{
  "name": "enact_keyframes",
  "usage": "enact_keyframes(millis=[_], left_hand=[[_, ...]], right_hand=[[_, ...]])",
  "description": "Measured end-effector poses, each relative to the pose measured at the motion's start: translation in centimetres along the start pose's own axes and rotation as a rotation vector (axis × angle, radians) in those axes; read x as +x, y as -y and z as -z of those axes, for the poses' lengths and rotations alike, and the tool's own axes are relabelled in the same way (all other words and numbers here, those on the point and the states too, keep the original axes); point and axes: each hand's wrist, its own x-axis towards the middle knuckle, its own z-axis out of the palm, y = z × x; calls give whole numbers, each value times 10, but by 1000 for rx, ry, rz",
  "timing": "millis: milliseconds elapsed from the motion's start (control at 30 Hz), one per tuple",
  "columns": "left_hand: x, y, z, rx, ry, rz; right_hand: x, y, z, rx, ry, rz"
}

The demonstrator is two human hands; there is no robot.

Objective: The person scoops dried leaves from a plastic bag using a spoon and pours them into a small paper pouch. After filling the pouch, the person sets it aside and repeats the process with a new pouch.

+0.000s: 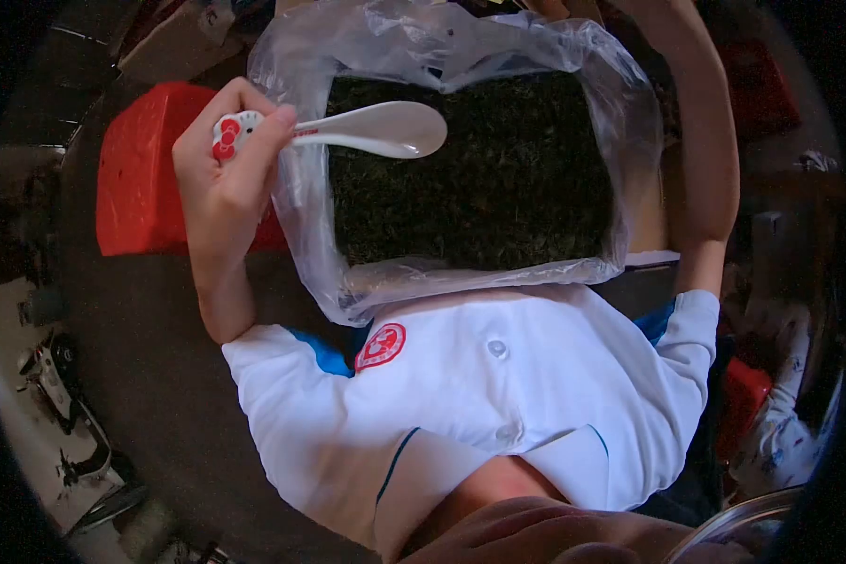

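Note:
My left hand (230,183) is closed round the handle of a white spoon (381,128). A cat-face figure with a red bow decorates the handle's end. The spoon's bowl points right, above a stack of dark green seaweed sheets (479,183). Around the stack is a clear plastic bag (301,226), its opening spread so that the sheets show. My right forearm (705,141) reaches up along the bag's right side, and its hand lies beyond the top edge of the view.
A red plastic stool or box (146,174) stands at the left, partly behind my left hand. Cardboard (649,211) shows beside the bag on the right. Another red object (761,94) is at the upper right. A parked two-wheeler (75,414) appears at the lower left.

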Motion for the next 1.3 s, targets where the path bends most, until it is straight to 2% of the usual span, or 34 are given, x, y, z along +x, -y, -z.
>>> enact_keyframes(millis=[33, 100, 167, 200, 267, 367, 433, 467, 500, 633, 733, 800, 867, 967, 1033, 1067, 1133, 1233, 1300], left_hand=[[-1, 2, 3, -16, -10, 18], [-2, -1, 5, 9, 8, 34], [-2, -1, 4, 23, 30, 25], [1, 0, 1, 22, 39, 2], [4, -2, -4, 29, 53, -35], [5, -6, -8, 58, 59, -62], [4, -8, -7, 91, 42, -73], [3, -6, -4, 76, 32, -56], [2, -2, 1, 59, 22, -37], [0, 5, 8, 22, 26, -8], [0, -1, -1, 192, 81, -75], [4, 3, -11, 406, 57, -205], [13, 7, -19, 656, 52, -345], [29, 19, -29, 961, 189, -436], [41, 34, -36, 888, 308, -449], [46, 37, -42, 839, 344, -451], [59, 47, -50, 749, 416, -444], [71, 47, -58, 630, 499, -117], [75, 54, -61, 628, 507, -94]], right_hand=[[0, 0, 5, 144, -20, 59], [-5, -6, 1, 218, 29, 203], [-9, 1, -12, 337, 178, 159], [-13, 8, -18, 412, 303, 48], [-10, 39, -42, 404, 397, -205], [5, 27, -49, -258, 248, -97], [17, 22, -41, -351, 39, -177], [18, 14, -42, 6, -6, -64], [15, 13, -36, 37, -17, -19], [-1, 19, -32, -100, 53, 117], [-26, 41, -32, -368, 115, 159], [-37, 45, -31, -437, 163, 252], [-49, 45, -33, -386, 194, 169], [-63, 42, -36, -273, 175, 84], [-71, 36, -35, -189, 166, 76], [-71, 30, -30, -201, 183, 156], [-80, 24, -34, -160, 103, 215], [-101, 34, -42, -127, -87, 166], [-109, 42, -30, -217, -106, 154]])
